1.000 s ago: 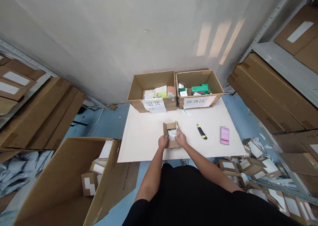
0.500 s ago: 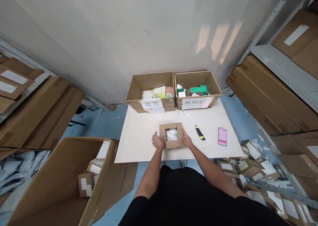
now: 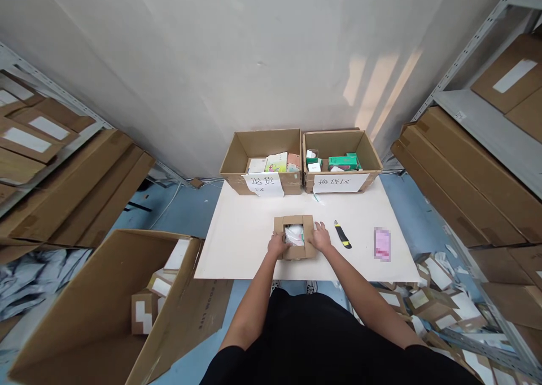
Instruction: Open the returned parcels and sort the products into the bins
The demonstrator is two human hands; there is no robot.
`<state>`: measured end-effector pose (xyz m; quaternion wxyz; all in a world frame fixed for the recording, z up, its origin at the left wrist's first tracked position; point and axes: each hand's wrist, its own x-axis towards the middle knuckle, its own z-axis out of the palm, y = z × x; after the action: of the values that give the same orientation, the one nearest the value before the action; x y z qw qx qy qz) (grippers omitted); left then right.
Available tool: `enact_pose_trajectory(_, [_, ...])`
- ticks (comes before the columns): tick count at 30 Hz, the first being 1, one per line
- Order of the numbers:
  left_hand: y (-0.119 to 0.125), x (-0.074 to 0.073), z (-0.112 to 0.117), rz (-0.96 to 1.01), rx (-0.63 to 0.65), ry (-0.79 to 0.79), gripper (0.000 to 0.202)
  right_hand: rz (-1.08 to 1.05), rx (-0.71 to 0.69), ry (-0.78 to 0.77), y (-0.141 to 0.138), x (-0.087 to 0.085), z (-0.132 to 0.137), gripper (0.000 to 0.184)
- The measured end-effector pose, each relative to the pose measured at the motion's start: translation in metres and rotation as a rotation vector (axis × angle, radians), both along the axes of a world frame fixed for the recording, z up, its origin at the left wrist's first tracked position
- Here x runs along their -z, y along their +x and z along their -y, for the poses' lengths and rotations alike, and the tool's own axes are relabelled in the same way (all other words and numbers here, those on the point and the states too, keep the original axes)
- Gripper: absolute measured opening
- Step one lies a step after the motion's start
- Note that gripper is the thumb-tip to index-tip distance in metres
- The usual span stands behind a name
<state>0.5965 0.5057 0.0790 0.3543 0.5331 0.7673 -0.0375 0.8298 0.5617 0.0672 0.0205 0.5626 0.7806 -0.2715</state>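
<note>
A small open cardboard box [image 3: 295,224] sits near the front of the white table [image 3: 241,232], its flaps spread and white wrapped contents [image 3: 294,234] showing inside. My left hand [image 3: 277,244] grips the box's left side with curled fingers. Over the right flap lies my right hand [image 3: 320,237], fingers stretched and pressing the flap down.
A yellow-and-black utility knife [image 3: 342,234] and a pink item [image 3: 381,243] lie right of the box. Two labelled cartons [image 3: 263,161] [image 3: 341,159] with goods stand at the table's back. A big carton [image 3: 101,300] of parcels stands on the floor left; opened boxes litter the floor right [image 3: 436,306]. Shelves flank both sides.
The box's flaps went from partly raised to spread flat. My hands moved from the flaps outward, then back onto the box's sides. The camera tilted slightly.
</note>
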Motion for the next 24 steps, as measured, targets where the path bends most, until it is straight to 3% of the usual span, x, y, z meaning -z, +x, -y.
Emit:
enact_pose_trajectory(3, [-0.007,-0.002,-0.005,0.052,0.061,-0.053,0.1,-0.033,-0.191,0.02,-0.019,-0.008,-0.002,0.031])
enact_pose_trajectory(5, [-0.007,-0.001,-0.002,0.071,0.138,-0.12,0.127,-0.062,-0.282,-0.011,-0.03,-0.007,0.002,0.038])
enact_pose_trajectory(7, [-0.004,0.002,0.005,0.062,0.207,-0.174,0.143,-0.093,-0.279,-0.007,-0.039,-0.003,0.006,0.047])
enact_pose_trajectory(11, [0.007,0.01,0.021,0.034,0.218,-0.143,0.139,-0.183,-0.161,0.064,-0.046,0.002,0.003,0.075])
enact_pose_trajectory(15, [0.014,0.013,0.025,0.019,0.192,-0.119,0.12,-0.107,-0.155,0.008,-0.053,-0.001,-0.018,0.089])
enact_pose_trajectory(19, [0.019,0.01,0.025,-0.027,0.174,-0.118,0.107,0.023,-0.137,-0.061,-0.061,-0.006,-0.043,0.087])
enact_pose_trajectory(24, [0.023,0.008,0.028,-0.022,0.14,-0.088,0.123,-0.051,-0.092,-0.018,-0.059,-0.009,-0.051,0.074])
